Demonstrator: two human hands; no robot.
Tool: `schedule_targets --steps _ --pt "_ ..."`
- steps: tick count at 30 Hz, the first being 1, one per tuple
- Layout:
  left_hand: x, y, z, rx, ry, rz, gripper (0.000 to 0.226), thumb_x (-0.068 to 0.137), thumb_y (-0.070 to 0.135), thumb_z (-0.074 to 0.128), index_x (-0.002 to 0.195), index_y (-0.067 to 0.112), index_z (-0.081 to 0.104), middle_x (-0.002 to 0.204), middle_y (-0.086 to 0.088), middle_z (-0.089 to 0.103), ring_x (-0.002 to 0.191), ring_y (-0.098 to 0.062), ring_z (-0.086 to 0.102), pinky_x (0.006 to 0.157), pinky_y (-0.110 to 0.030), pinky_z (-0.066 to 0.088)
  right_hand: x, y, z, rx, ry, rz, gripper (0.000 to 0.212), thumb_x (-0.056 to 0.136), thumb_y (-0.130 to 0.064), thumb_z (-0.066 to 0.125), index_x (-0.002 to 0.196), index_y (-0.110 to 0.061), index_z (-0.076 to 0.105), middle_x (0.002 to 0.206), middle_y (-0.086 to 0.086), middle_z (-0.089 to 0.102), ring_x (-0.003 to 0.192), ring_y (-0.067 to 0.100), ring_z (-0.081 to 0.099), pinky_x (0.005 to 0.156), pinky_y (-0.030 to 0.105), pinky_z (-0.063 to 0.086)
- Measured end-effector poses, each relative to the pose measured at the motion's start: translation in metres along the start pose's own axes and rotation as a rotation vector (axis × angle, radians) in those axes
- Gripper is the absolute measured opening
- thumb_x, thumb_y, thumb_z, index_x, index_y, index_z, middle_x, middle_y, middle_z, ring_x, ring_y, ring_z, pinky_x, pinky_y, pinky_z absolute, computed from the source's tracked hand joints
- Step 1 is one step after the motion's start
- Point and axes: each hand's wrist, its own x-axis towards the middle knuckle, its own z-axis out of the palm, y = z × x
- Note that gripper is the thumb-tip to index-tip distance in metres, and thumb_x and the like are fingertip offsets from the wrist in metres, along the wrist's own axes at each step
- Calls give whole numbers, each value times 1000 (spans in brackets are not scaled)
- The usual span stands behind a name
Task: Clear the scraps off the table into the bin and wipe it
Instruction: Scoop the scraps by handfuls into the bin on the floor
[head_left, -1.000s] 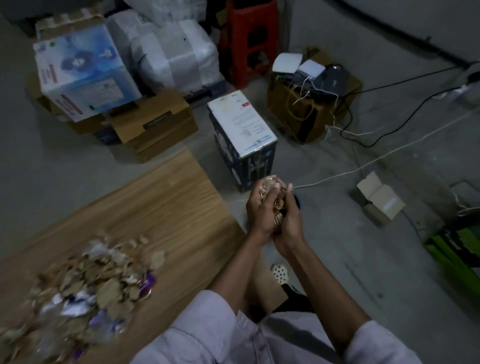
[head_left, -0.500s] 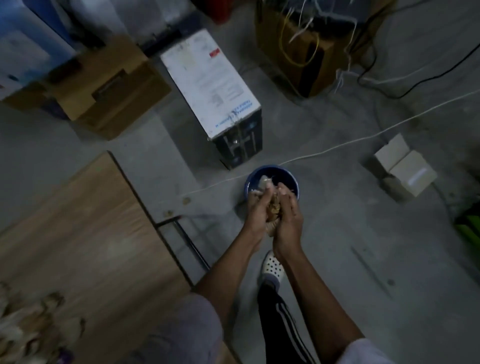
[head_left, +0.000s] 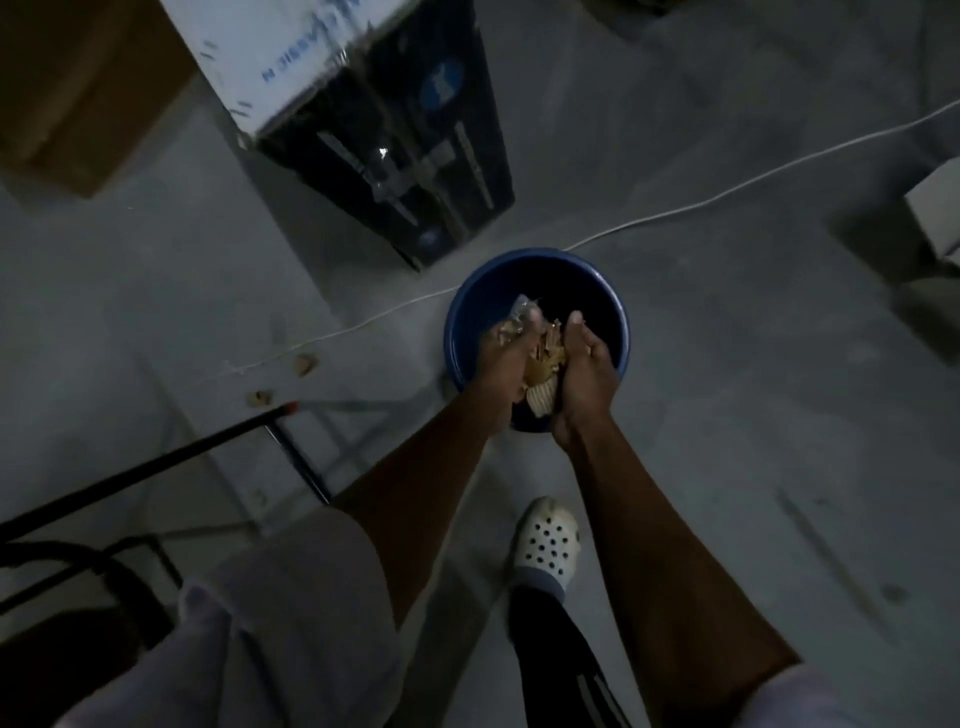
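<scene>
A round blue bin (head_left: 540, 262) stands on the grey floor right below my hands. My left hand (head_left: 503, 364) and my right hand (head_left: 584, 371) are cupped side by side over its near rim, palms facing each other. Between them sits a bunch of tan and clear scraps (head_left: 543, 358), with a clear piece sticking out past my left fingertips. The palms have drawn a little apart and the scraps show in the gap. The table top is out of view.
A dark box with a white top (head_left: 384, 130) stands just beyond the bin, and a white cable (head_left: 675, 210) runs across the floor behind it. Two scraps (head_left: 304, 364) lie on the floor at left, near the black table frame (head_left: 156, 462). My white clog (head_left: 545, 540) is near.
I have carried the bunch of scraps away from the table and lowered it over the blue bin. My palms, pressed together before, are now parting slightly.
</scene>
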Motion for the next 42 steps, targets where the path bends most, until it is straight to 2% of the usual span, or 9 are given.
schedule_targets --steps 3,8,16,19,21,29,34,38,42 --pt "24 -4 7 58 -8 -36 63 92 58 64 134 11 57 130 -14 66 112 -27 66 80 -31 56 32 14 -1 19 -35 57 50 99 -56 54 120 -13 69 109 10 76 103 29 73 91 48 60" --pt "17 -6 -1 143 -107 -129 170 33 77 84 159 21 -16 166 -16 19 144 -33 37 112 -42 39 40 7 -13 195 -258 244 83 92 -82 29 135 -21 63 126 9 71 115 29 68 98 46 54" --pt "-77 39 -30 51 -212 -52 119 86 54 72 159 25 -17 166 -7 22 144 -28 37 104 -35 38 -56 -35 -11 1 -159 266 78 95 -78 25 141 -24 57 132 10 65 115 34 65 89 51 57" --pt "-103 52 -43 209 -246 15 76 93 37 71 154 17 32 148 -6 50 114 -14 55 86 -23 41 -78 -44 -4 16 -75 169 45 112 -40 27 128 -17 62 110 7 72 93 25 71 61 34 61" --pt "-105 52 -49 296 -242 41 26 93 36 72 109 19 65 103 3 73 75 -3 61 68 -16 46 -84 -45 3 72 -64 141 39 110 -39 35 121 -17 65 106 7 73 88 23 73 63 34 62" --pt "-56 11 -50 355 -72 29 26 100 45 58 85 24 63 77 1 66 69 -15 57 62 -26 43 -58 -23 7 2 -64 200 23 104 -22 53 94 -10 69 81 5 75 62 17 71 50 24 55" --pt "-75 19 -55 305 -73 -22 34 106 42 46 108 15 66 83 -3 64 70 -17 55 68 -28 44 -82 -29 -8 -60 -73 221 28 107 -24 42 101 -19 70 89 0 74 86 21 72 80 35 56" --pt "-139 51 -83 209 -33 99 37 109 26 44 109 -1 69 78 -13 65 57 -17 56 41 -16 45 -154 -54 -2 -147 -95 150 21 106 -29 46 100 -25 65 92 -7 71 83 17 67 67 30 53" --pt "-230 90 -135 172 -9 293 28 101 18 62 94 -8 69 65 -20 67 54 -31 68 55 -38 62 -253 -84 25 -190 -165 44 20 104 -32 50 110 -25 67 103 0 73 93 23 69 78 37 53"
